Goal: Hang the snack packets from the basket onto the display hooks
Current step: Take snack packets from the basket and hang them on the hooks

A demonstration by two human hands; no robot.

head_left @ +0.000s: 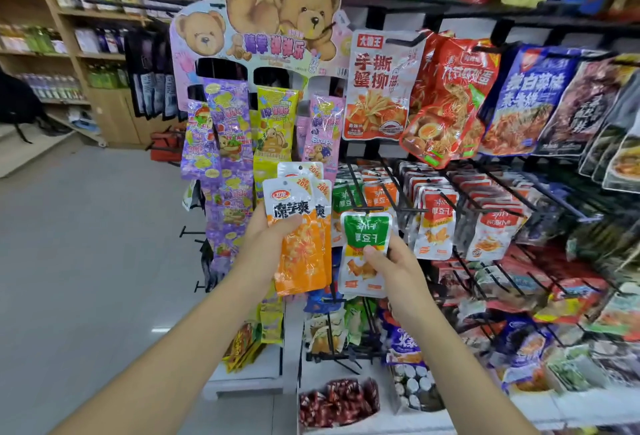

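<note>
The left hand clenches a fanned stack of orange packets: flat, glossy foil pouches with white tops. The front one covers the rest, so their number is hard to tell. Just beside them at 3 o'clock, the right hand pinches a green packet by its lower half, thumb on the front. The packet's rounded white top meets the tip of a black wire hook; whether its hole is over the wire cannot be told. At 12 o'clock stands a die-cut cardboard bear card, with crinkly purple and yellow strips hanging below it. From 2 to 4 o'clock the racks are crowded with pouches that blur towards the frame edge and are cut off there. At 9 o'clock smooth grey floor lies open. Both forearms enter from 6 o'clock, cropped by the bottom edge.
</note>
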